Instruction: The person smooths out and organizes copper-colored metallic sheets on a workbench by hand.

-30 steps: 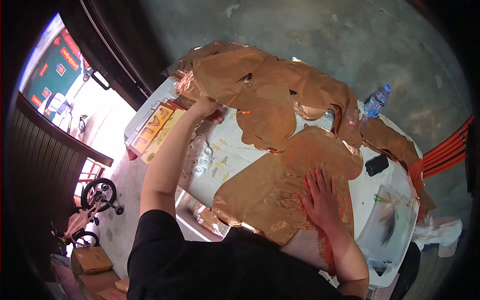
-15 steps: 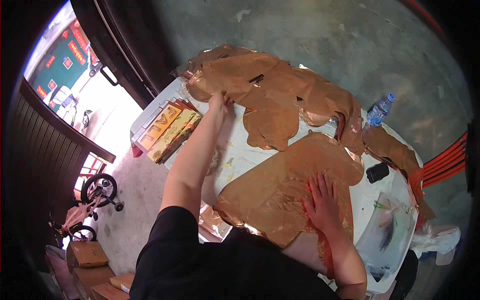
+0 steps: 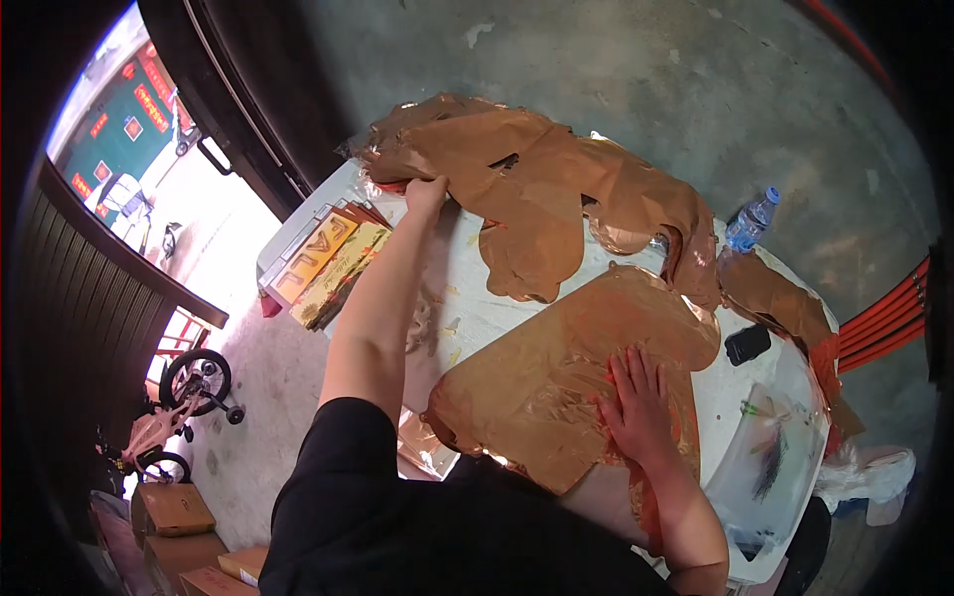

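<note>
Under my right hand [image 3: 641,409] lies a large flat brown foil balloon [image 3: 537,382], wrinkled, with reddish patches near the palm. That hand rests on it with fingers stretched out. Farther off, my left hand [image 3: 426,195] has its fingers closed on the near edge of a second brown foil balloon [image 3: 537,214], which is spread in a crumpled layer along the far side of the table. Some red shows beneath that edge beside the hand. Left of my forearm lies a stack of printed cards [image 3: 333,253] reading "FALL".
The white table [image 3: 452,288] also holds a water bottle [image 3: 752,221], a small black device [image 3: 747,345] and a clear plastic bag [image 3: 770,467] with dark strands. A small bicycle [image 3: 184,407] and cardboard boxes [image 3: 177,507] stand on the floor at left.
My left hand has shifted slightly left and away from me with the far foil's edge, and the far foil has slid a little left. My right hand stays almost still.
</note>
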`<state>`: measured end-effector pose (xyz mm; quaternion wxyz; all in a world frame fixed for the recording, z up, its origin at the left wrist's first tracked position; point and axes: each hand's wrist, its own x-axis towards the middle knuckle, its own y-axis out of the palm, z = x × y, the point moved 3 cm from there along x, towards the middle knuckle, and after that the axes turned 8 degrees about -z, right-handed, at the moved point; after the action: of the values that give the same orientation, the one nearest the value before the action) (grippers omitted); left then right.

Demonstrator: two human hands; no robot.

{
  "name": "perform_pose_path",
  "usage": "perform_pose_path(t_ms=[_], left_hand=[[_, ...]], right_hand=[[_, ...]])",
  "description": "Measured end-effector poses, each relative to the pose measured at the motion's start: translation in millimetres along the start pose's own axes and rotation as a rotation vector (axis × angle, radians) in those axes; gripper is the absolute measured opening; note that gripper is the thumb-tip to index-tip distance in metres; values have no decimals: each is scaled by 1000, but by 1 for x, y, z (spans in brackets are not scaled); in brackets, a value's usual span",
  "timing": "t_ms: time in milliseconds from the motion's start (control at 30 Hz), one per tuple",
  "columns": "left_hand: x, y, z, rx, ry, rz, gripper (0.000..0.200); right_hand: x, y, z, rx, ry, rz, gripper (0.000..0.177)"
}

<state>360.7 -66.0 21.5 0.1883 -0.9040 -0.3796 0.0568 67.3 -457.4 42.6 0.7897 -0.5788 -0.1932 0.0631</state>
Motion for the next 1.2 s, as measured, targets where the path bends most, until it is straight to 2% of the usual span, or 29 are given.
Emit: perform_pose_path(t_ms=[67,200,300,367,400,467,500,533,600,667,733,867,967,1033,1067,1133,1167,1200], left_hand=[[-7,-11,-9,80,237,-72,42],[-23,-19,-27,311,299,-32,43],[-16,-11,-21,205,342,-90,46],[-7,-8,-12,-74,304,-194,43],[6,-1,-2,-72,303,-191,43],[31,12,17,-477,204,-128,35],[-3,-5,-9,-606,-159,94,29],[-6,-11,-14,-605,-161,97,29],[-7,-17,-14,-736,-289,169,26],[-9,-22,-18,-715,-310,125,22],[8,-12,-3,-642,-356,263,16],[-6,-6,2,-667,-359,263,17],[-1,2,14,-521,-296,213,17],[18,6,24,-179,29,199,22],[16,6,22,-181,32,204,22],[-24,-10,-10,-143,-158,393,18],[-14,-5,-6,-143,-155,394,18],[7,5,6,23,-75,318,29]], right_hand=[[1,-1,1,12,4,1,58],[-1,1,0,6,-6,-10,59],[0,1,-1,9,-5,-8,58],[0,1,-1,9,-6,-4,59],[0,1,-1,10,-4,-2,59],[0,2,-2,5,0,8,59],[-1,2,-2,5,5,11,59],[0,1,-1,7,2,11,59],[0,0,-1,11,4,11,60],[0,-1,0,24,1,5,60],[0,1,-1,28,0,-7,60],[-1,2,-2,20,-13,-26,59],[-1,2,-1,36,1,-23,60],[-1,2,-2,39,10,-22,59],[-1,3,-3,44,13,-22,59],[-1,3,-3,45,17,-30,59],[-1,4,-3,46,15,-33,59],[-1,4,-3,45,16,-36,59]])
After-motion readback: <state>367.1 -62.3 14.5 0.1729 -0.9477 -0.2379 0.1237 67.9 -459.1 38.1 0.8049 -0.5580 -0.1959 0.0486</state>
